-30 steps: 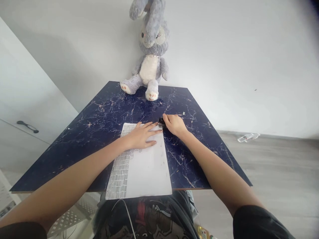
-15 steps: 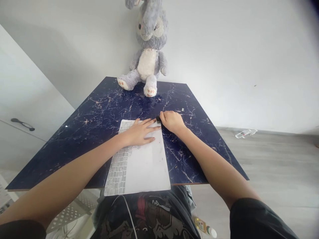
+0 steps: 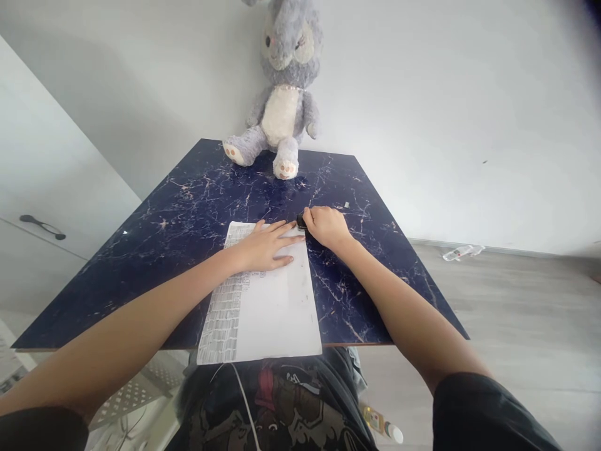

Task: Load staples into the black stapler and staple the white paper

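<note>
Left hand (image 3: 263,247) lay open and flat, fingers spread, palm down on the far half of the paper sheet (image 3: 277,307). It gripped nothing and only pressed. Right hand (image 3: 326,227) was curled shut over a small black object (image 3: 300,221), knuckles up and thumb side toward the sheet. The object sat at the sheet's far right corner, touching or just over the edge. Most of it was hidden under my fingers, so I could not tell what it was.

The sheet lay on the dark blue marble-look table (image 3: 197,207), with its near edge hanging a little past the table edge toward my body. Printed rows ran down its left side.

My judgement on doing this step well: the left palm should bear straight down so the sheet cannot slide or swivel while the right hand works at the corner. The left fingertips were already near the object and should be held clear of it. The right hand should push vertically, not sideways, or the corner could buckle.

Also there: a plush rabbit (image 3: 284,106) against the wall at the far table edge, well apart, and a small white scrap (image 3: 346,205) just beyond the right hand.
</note>
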`<state>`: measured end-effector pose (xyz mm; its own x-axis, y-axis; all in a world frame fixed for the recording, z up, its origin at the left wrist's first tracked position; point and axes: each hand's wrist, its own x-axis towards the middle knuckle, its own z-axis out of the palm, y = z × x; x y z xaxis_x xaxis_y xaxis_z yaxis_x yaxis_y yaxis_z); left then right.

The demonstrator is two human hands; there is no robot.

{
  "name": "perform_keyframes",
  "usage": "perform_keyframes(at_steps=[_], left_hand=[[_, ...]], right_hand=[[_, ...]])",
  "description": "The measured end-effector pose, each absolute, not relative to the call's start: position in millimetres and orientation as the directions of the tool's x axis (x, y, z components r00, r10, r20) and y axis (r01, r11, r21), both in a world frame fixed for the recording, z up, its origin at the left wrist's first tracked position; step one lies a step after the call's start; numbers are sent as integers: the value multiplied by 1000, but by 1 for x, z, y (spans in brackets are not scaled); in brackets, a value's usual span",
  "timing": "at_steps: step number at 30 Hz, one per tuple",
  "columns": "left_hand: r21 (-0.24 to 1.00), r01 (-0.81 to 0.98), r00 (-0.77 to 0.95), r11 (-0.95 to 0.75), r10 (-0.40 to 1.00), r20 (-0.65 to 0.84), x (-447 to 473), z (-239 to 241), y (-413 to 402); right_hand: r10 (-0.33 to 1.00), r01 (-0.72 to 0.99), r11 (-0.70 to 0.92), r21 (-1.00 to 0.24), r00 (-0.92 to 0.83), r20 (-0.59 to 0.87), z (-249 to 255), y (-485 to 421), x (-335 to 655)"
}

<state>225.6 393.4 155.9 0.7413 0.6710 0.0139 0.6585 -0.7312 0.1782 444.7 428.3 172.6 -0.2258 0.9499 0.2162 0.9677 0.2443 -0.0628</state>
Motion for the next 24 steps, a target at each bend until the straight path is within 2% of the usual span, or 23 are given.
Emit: perform_keyframes(at_steps=[9,20,24], left_hand=[[177,668,734,-723,679,1,227,157,393],[196,658,737,-727,675,28,227,150,396],[218,639,745,-738,664,62,225,148,397]], right_hand=[[969,977,192,-95,-174,174,174,429,446],[911,942,323,89,-335,239,167,417,429],[939,960,280,-9,-271,211,165,429,436]])
